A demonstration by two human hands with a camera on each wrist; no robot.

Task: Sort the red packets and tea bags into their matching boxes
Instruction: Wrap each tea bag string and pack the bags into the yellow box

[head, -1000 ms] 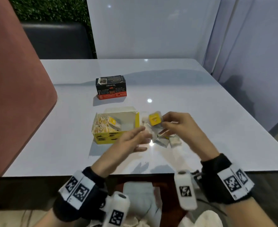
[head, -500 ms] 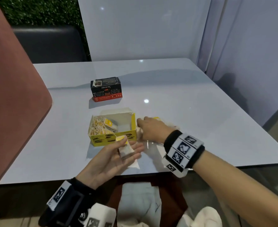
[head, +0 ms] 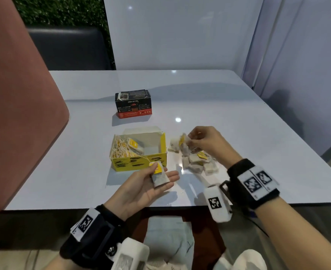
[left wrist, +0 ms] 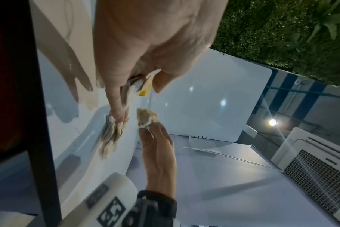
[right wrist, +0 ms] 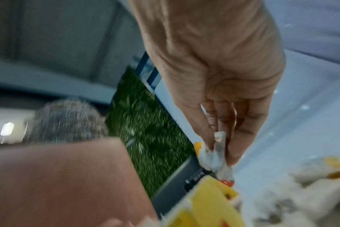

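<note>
Tea bags (head: 196, 162) lie in a loose heap near the table's (head: 238, 121) front edge, just right of the open yellow box (head: 139, 162), which already has more bags stacked against its left wall while the right part of its floor shows bare. Your right hand (head: 205, 142) hangs over the far side of that heap, thumb and fingertips pinching one tea bag (head: 184, 145) lifted clear of the others; the right wrist view shows the same bag (right wrist: 215, 155) squeezed between your fingers. Your left hand (head: 141, 189) is palm up at the front edge, just in front of the yellow box's front wall, fingers nearly straight, with a second tea bag (head: 159, 178) lying across them and your thumb pressing its yellow tag (head: 157, 168); its string runs up toward the box. The black and red box (head: 133, 104) stands farther back, well apart from the yellow one, lid closed. You have broad bare tabletop toward the right edge and the back corners. A padded pink seat back (head: 18, 117) crowds the table's left edge.
</note>
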